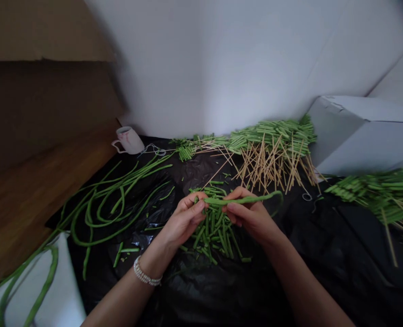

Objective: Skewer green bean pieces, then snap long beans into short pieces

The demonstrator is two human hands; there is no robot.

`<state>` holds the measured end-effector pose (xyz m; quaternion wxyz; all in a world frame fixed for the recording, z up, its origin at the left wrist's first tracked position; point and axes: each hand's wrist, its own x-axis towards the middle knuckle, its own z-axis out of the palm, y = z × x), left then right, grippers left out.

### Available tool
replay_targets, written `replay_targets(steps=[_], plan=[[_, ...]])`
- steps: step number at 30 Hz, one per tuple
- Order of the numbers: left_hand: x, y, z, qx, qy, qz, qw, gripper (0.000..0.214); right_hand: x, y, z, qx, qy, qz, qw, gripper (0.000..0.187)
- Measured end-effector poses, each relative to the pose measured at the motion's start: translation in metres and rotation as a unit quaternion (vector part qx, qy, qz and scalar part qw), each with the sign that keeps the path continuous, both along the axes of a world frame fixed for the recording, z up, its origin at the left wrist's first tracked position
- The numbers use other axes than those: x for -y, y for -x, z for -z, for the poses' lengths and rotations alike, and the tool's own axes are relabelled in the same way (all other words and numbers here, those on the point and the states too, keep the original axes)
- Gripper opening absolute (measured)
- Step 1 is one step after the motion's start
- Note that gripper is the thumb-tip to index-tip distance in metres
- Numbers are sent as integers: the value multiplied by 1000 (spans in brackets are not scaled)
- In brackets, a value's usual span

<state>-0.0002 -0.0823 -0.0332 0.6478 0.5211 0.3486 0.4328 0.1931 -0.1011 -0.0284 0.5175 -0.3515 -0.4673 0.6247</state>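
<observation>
A long green bean [252, 199] runs sideways between my hands, its free end curling back at the right. My right hand [244, 211] pinches it between thumb and fingers. At its left end, my left hand [187, 211] is closed, thumb against fingers, with a short green bit [196, 199] showing between them. Whether that bit is joined to the long bean I cannot tell. Beneath both hands lies a loose heap of short cut bean pieces [218, 236] on black plastic sheeting [187, 290]. A beaded bracelet [145, 272] circles my left wrist.
Whole long beans [99, 218] lie looped at the left. Behind are bean pieces threaded on wooden skewers [272, 136], with another skewered pile [381, 190] at the right. A mug [129, 141] stands back left. A white box [361, 136] and a pale wall [201, 68] bound the back.
</observation>
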Motion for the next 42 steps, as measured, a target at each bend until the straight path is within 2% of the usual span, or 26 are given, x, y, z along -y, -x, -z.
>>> replay_targets(steps=[2, 4, 7, 9, 13, 14, 17, 18, 20, 23, 27, 30, 33, 35, 38, 40, 42], plan=[[1, 1, -4, -33, -28, 42, 998, 39, -1, 0, 2, -14, -10, 2, 1000, 21], [3, 1, -10, -110, -97, 62, 987, 34, -2, 0, 4, 8, -22, -2, 1000, 23], [6, -3, -14, -242, -229, 56, 941, 25, -4, 2, 6, 117, -49, -4, 992, 25], [6, -5, -13, -300, -294, 45, 907, 21, -3, 5, 7, 220, -89, 20, 971, 30], [1, -1, -10, -363, -351, -19, 863, 16, 6, 10, 7, 389, -205, 13, 898, 41], [0, 1, -9, -378, -360, -32, 852, 16, 9, 11, 6, 419, -248, 34, 873, 42], [-2, 5, -7, -419, -390, -32, 819, 12, 14, 14, 2, 480, -394, 170, 765, 24], [-1, 6, -6, -430, -401, -24, 808, 11, 14, 15, 1, 497, -434, 192, 726, 19], [0, 6, -4, -452, -425, -12, 784, 12, 12, 16, 0, 544, -476, 177, 668, 31], [2, 6, -2, -486, -453, -16, 747, 14, 8, 17, 3, 615, -467, 120, 624, 38], [1, 7, -3, -535, -469, -15, 703, 15, 8, 20, 7, 676, -439, 105, 582, 20], [-1, 7, -6, -565, -464, 17, 681, 14, 10, 23, 10, 691, -441, 104, 564, 9], [-1, 6, -7, -563, -441, 57, 696, 15, 12, 27, 15, 696, -436, 119, 558, 14], [1, 6, -7, -530, -421, 61, 734, 17, 14, 30, 17, 692, -429, 132, 565, 18], [5, 3, -6, -433, -370, 43, 821, 22, 16, 33, 17, 658, -436, 173, 588, 22], [8, -1, -6, -352, -309, 31, 883, 26, 17, 35, 14, 624, -443, 211, 609, 25], [10, -4, -6, -253, -217, 34, 942, 30, 18, 36, 11, 582, -434, 233, 647, 27]])
